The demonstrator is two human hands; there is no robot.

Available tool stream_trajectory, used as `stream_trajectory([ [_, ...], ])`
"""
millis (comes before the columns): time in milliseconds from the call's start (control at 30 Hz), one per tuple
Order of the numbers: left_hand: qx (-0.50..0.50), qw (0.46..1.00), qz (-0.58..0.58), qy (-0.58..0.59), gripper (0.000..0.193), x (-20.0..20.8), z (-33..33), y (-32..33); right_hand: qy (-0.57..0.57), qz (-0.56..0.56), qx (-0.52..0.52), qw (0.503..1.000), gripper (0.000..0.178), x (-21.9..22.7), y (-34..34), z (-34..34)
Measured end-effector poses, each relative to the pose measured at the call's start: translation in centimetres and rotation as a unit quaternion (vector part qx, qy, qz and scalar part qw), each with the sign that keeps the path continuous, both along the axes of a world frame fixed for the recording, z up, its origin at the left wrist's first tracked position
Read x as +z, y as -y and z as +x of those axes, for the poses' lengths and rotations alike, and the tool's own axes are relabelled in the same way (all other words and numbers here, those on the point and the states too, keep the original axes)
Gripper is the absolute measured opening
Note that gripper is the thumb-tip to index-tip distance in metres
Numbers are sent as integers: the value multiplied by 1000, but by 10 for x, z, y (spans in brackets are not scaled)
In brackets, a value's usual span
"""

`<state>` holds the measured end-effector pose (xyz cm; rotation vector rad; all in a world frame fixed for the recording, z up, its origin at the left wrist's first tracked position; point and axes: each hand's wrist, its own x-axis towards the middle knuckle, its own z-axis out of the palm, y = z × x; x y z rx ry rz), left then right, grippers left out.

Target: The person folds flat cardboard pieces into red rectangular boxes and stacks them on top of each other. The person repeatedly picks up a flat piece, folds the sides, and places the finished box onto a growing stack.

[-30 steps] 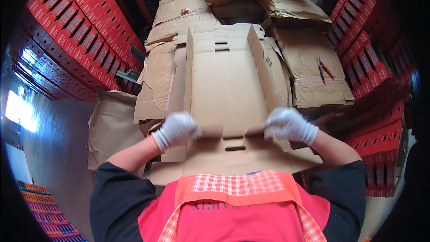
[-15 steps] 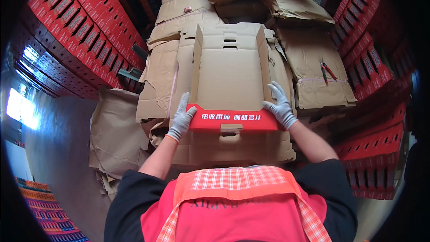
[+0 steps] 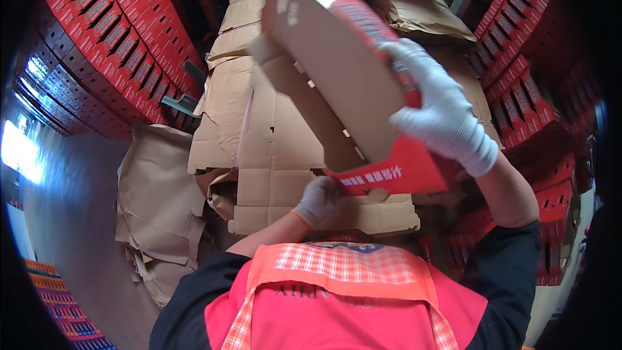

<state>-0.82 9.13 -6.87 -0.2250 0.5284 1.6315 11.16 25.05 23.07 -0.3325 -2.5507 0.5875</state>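
In the head view, the only one given, the cardboard box (image 3: 343, 71) is now seen lifted off the stack and tipped on a slant, its open side turned toward the left. Half a second earlier it is shown lying level, with a hand at each near corner; a second earlier its near end is still being folded. The red end wall (image 3: 389, 172) is now seen standing along the near edge, so the folding of that end may be judged finished, and the work is judged to have passed from shaping to handling.

The box is held mainly by the gloved right hand (image 3: 440, 107), its thumb and fingers spread apart over the red outer side. The gloved left hand (image 3: 321, 202) is kept low, fingers curled, at the lower left corner of the box; whether that corner is pinched or merely supported cannot be told.

By the lift, more of the flat cardboard sheets (image 3: 278, 146) is uncovered beneath. The far end of the box is blurred. Stacked red boxes (image 3: 103, 45) are seen at the left, and a paper-wrapped bundle (image 3: 421, 13) is partly hidden behind the raised box.
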Motion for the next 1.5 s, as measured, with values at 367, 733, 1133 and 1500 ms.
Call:
stream_trajectory([
  [367, 120, 133, 94, -979, 88, 214, -15, 47, -159, -3, -114, 981, 36, -41, -7, -71],
  [733, -40, 117, 62, -990, 95, 268, -67, -66, 14, 31, -142, 989, 22, -19, -49, 10],
  [1133, -44, 178, 44, -982, 86, 266, -71, -48, 185, 219, -124, 950, 32, -23, -50, -87],
  [1500, -6, 316, 58, -947, 92, 245, -67, 2, 145, 60, -55, 986, 31, -31, -19, -95],
])
